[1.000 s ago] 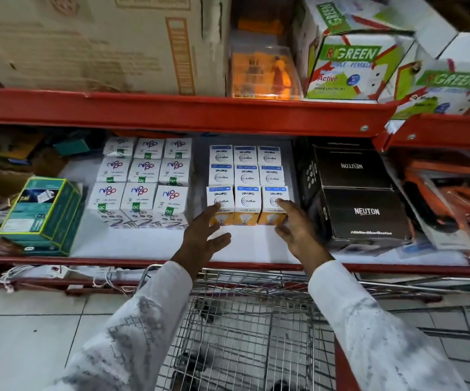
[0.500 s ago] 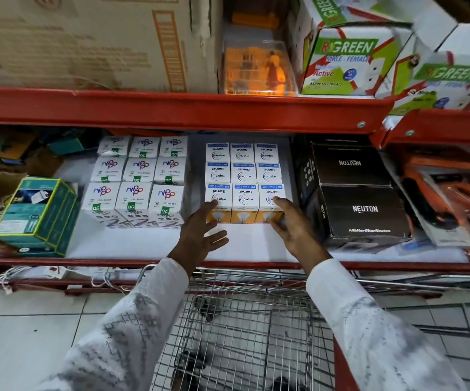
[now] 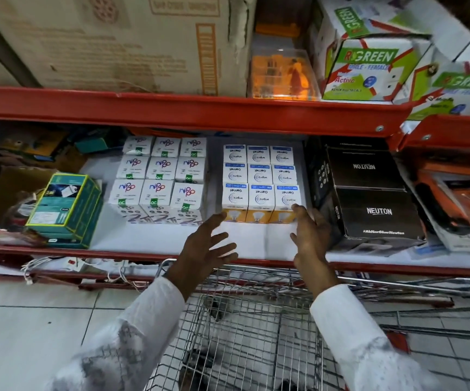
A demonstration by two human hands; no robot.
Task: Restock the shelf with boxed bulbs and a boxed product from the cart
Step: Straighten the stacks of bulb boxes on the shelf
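- Bulb boxes, white and orange [image 3: 260,183]: block of nine, three across and three deep, on the lower shelf [image 3: 157,253] at 12 o'clock from the hands. Packed side to side, apparently so the block stays square and one printed face shows to the aisle. Each box stands upright, long axis vertical; lids face up with their print reading upside down from here; the bulb picture faces the aisle.
- Left hand [image 3: 207,246]: fingers spread, holding nothing; fingertips at or just short of the front-left box, contact not clear. Seemingly placed to square up the block's left side.
- Right hand [image 3: 311,235]: fingers open and loosely curved, gripping nothing; fingertips at the front-right box, contact likely but not certain. It mirrors the left, so the pair brackets the front row.
- Bulb boxes, white with a green mark [image 3: 160,176]: second block of nine at 9 o'clock of the first, a bare strip of shelf between them, likely to keep brands apart.
- Black boxes [image 3: 369,193]: stacked at 3 o'clock, just beside the right hand.
- Green box [image 3: 67,207]: well apart at 9 o'clock, turned at an angle.
- Cart [image 3: 245,334]: wire basket at 6 o'clock, under the arms; contents too dark to tell.
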